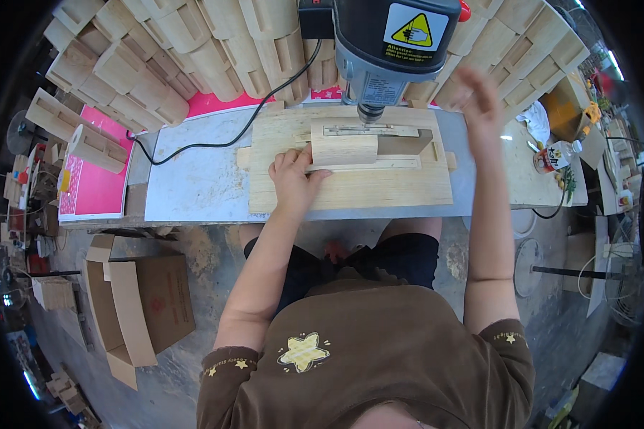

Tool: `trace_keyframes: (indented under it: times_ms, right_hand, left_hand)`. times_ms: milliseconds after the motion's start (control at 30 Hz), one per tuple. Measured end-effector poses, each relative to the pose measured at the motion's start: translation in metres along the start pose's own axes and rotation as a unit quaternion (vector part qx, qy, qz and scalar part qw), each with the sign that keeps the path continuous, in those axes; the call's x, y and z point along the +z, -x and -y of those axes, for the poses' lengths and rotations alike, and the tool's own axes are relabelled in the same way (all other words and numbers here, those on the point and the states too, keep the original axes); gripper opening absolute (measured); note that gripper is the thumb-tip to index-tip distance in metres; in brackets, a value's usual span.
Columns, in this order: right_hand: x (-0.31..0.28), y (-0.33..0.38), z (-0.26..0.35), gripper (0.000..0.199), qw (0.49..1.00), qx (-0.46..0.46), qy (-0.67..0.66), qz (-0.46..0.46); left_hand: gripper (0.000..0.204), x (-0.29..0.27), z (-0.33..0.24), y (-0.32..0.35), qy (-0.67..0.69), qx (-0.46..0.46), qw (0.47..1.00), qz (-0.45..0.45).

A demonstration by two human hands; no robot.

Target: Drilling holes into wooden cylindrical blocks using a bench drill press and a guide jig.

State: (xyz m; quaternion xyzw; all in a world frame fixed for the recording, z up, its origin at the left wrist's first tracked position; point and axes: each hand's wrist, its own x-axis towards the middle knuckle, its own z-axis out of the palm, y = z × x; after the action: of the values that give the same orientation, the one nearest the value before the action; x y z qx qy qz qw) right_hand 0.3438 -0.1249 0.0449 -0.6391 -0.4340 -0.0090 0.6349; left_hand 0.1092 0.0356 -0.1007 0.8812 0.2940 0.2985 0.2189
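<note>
A pale wooden block (345, 149) with a rounded face lies in a slot of a flat wooden jig board (386, 191). My left hand (293, 175) grips the block's left end, fingers at its end and thumb along the near edge. Just above the block's far side hangs the chuck (370, 113) of a dark drill press (390, 43); I cannot make out the bit's tip. My right hand (477, 104) is raised to the right of the drill press, above the table. It is smeared by motion, and nothing can be made out in it.
Stacks of similar recessed wooden pieces (215, 50) line the back of the table. A black cable (254, 114) curves across the left side. To the right stands a clear bottle (558, 156). An open cardboard box (150, 300) sits on the floor at left.
</note>
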Motion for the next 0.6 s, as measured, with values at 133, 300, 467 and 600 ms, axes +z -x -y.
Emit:
trace_keyframes:
  times_ms: [133,300,467,600]
  right_hand:
    - [0.005,-0.066,0.051,0.027,0.995,-0.084,0.028,-0.050]
    - [0.027,-0.085,0.089,0.031,0.965,-0.054,0.252,0.042]
    - [0.018,-0.034,0.097,0.016,0.934,-0.101,0.341,-0.013]
    - [0.023,0.023,0.085,0.014,0.941,-0.129,0.312,-0.034]
  left_hand:
    - [0.058,-0.001,-0.002,0.001,-0.005,0.002,1.000,-0.004]
    - [0.058,-0.002,-0.003,0.000,-0.002,0.004,1.000,-0.006]
    - [0.057,-0.003,-0.003,0.000,-0.001,0.004,1.000,0.002]
    - [0.058,-0.002,-0.001,0.000,0.004,0.001,1.000,0.018]
